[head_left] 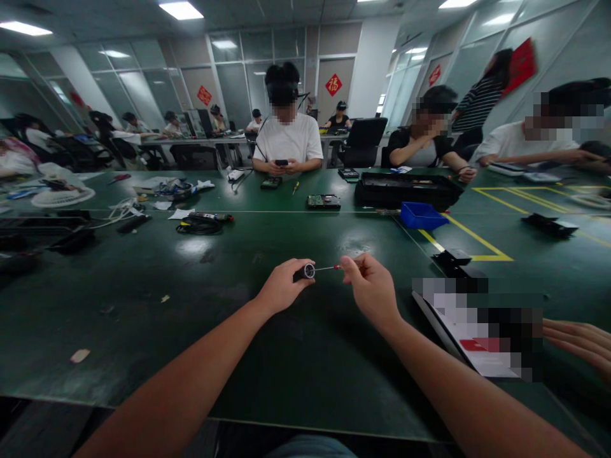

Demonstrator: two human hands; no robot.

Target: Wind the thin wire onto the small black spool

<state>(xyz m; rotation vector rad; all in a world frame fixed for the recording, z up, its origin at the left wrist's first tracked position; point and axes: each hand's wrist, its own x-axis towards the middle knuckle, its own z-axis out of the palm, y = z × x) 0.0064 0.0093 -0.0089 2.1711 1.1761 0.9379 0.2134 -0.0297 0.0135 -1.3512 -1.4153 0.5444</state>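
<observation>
My left hand [282, 285] is closed around a small black cylindrical part [304, 272], whose round, silvery-rimmed end faces me. From the right, my right hand [372, 286] pinches the reddish handle of a screwdriver [327, 268]. Its thin metal shaft points left, and the tip meets or nearly meets the rim of the black part; contact is too small to tell. Both hands are held over the green table [296, 356]. My right fingers hide most of the handle.
Beyond my hands lie a hard drive [324, 201], a coiled black cable [203, 222], a blue bin [422, 216] and a long black housing [410, 189]. At right are black brackets [453, 261], a blurred-out white sheet [449, 331] and another person's hand [580, 343]. Several people sit around.
</observation>
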